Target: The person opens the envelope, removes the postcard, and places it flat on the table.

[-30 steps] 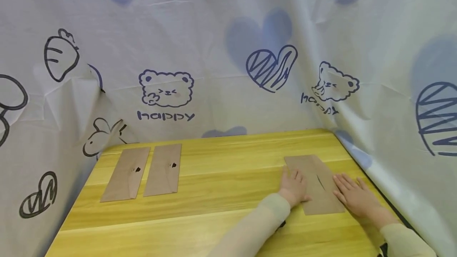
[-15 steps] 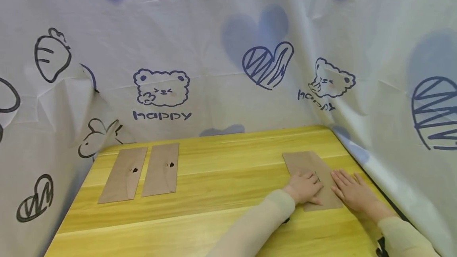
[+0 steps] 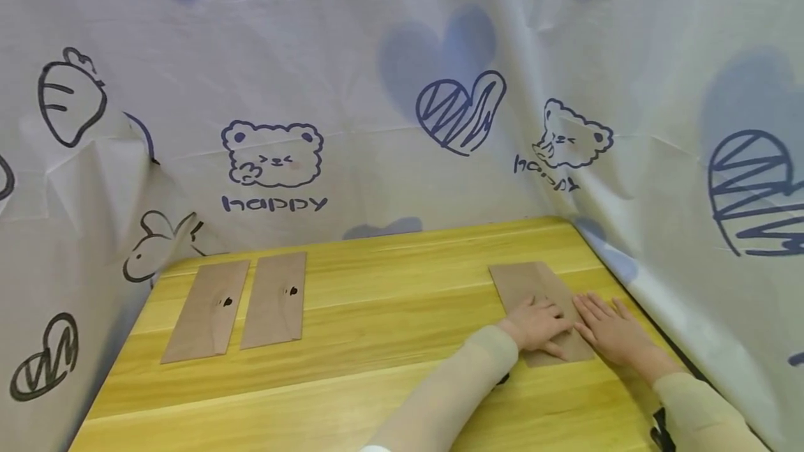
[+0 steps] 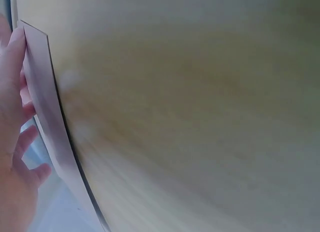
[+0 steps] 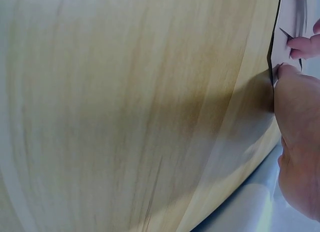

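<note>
A brown paper envelope (image 3: 516, 283) lies flat on the right part of the wooden table (image 3: 389, 284). My left hand (image 3: 538, 323) rests across its middle, fingers pointing right and covering the slit there. At the envelope's right edge lies my right hand (image 3: 612, 335), fingers extended and fingertips touching that edge. The left wrist view catches the envelope (image 4: 52, 122) side-on beside the left fingers. In the right wrist view, part of the dark slit shows on the envelope (image 5: 286, 21), close to the left hand's fingertips.
Two more brown envelopes, a left one (image 3: 202, 316) and a right one (image 3: 273, 302), lie side by side at the table's left, each with a small black mark. A white printed cloth (image 3: 377, 159) hangs behind the table and along both sides.
My left hand has moved from the envelope's left edge rightward onto its middle, over the slit. The right hand stays at the right edge. The head view has shifted slightly right.
</note>
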`<state>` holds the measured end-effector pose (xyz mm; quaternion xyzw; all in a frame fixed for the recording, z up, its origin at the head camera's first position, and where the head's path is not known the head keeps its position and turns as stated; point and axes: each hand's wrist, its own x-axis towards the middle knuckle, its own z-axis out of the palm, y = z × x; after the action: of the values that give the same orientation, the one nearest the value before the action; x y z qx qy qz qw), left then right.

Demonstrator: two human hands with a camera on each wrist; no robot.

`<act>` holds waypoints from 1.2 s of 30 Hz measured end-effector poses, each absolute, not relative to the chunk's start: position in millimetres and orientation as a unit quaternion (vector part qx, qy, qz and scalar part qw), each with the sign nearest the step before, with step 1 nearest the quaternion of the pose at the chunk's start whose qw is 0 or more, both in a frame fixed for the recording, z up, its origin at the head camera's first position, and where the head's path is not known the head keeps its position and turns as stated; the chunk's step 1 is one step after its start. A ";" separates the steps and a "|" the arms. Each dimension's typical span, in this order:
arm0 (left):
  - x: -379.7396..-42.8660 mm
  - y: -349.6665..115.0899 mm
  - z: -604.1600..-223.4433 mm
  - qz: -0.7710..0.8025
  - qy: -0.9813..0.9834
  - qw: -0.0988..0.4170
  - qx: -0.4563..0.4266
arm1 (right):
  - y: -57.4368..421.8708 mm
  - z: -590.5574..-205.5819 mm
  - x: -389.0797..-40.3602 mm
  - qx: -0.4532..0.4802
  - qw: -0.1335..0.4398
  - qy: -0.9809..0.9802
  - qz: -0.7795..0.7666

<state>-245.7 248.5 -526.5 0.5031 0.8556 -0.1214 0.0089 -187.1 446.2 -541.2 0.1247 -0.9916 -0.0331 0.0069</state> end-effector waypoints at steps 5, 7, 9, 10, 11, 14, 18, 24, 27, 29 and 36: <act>-245.6 246.0 -523.6 -0.116 0.856 0.016 0.504 | 446.3 -544.3 -189.7 0.131 0.018 -0.991 -0.029; -245.2 244.6 -522.2 -0.111 0.854 0.018 0.508 | 445.5 -544.0 -189.7 0.132 0.019 -0.991 -0.030; -244.8 243.2 -520.9 -0.105 0.852 0.020 0.512 | 444.2 -542.9 -189.4 0.129 0.014 -0.991 -0.032; -244.7 242.5 -520.3 -0.102 0.851 0.021 0.514 | 443.8 -542.3 -189.3 0.130 0.015 -0.991 -0.035; -244.5 241.7 -519.4 -0.101 0.851 0.022 0.515 | 443.3 -541.4 -189.2 0.128 0.009 -0.991 -0.037; -244.0 239.7 -517.7 -0.105 0.849 0.018 0.518 | 443.9 -540.4 -189.8 0.124 -0.006 -0.991 -0.048; -243.1 236.1 -515.5 -0.111 0.844 0.002 0.524 | 448.1 -542.9 -190.5 0.137 0.011 -0.989 -0.056; -244.0 231.2 -516.8 -0.081 0.837 0.003 0.541 | 463.2 -554.0 -194.0 0.253 0.120 -0.954 -0.109; -245.8 231.0 -519.0 -0.065 0.833 0.007 0.550 | 470.4 -555.1 -198.2 0.320 0.167 -0.920 -0.154; -247.0 231.4 -519.9 -0.058 0.830 0.010 0.555 | 473.9 -555.0 -201.8 0.345 0.172 -0.909 -0.159; -249.4 230.8 -520.1 -0.049 0.826 0.002 0.562 | 476.0 -551.3 -217.1 0.376 0.154 -0.901 -0.151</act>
<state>-249.4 230.8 -520.1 0.5619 0.8258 -0.0492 0.0024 -217.1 476.0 -551.3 0.3758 -0.9013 -0.1505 0.1540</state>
